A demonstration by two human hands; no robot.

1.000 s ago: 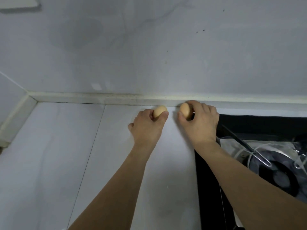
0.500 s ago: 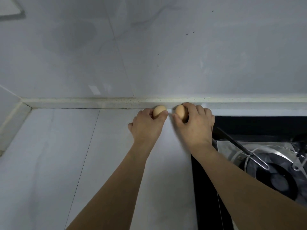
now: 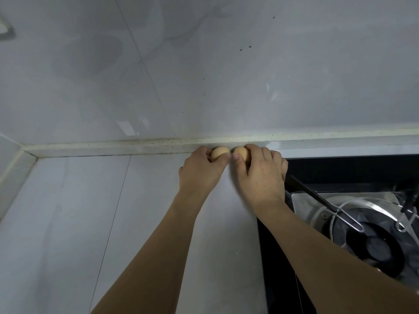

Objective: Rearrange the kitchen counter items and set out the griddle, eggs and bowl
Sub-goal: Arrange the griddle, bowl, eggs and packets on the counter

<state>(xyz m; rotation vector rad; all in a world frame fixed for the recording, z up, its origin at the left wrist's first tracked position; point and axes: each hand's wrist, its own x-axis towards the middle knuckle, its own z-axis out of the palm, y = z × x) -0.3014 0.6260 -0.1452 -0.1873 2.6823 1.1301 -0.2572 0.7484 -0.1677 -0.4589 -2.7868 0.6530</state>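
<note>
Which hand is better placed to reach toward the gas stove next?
The right hand, probably. It holds the right egg at the stove's black edge, while the left hand with the left egg lies farther away over the white counter.

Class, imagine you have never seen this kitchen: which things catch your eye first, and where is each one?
Two pale brown eggs, the left egg and the right egg, sit side by side at the back of the white counter, against the wall trim. The left hand and right hand each hold one. To the right lies a black gas hob with a steel ring.
</note>
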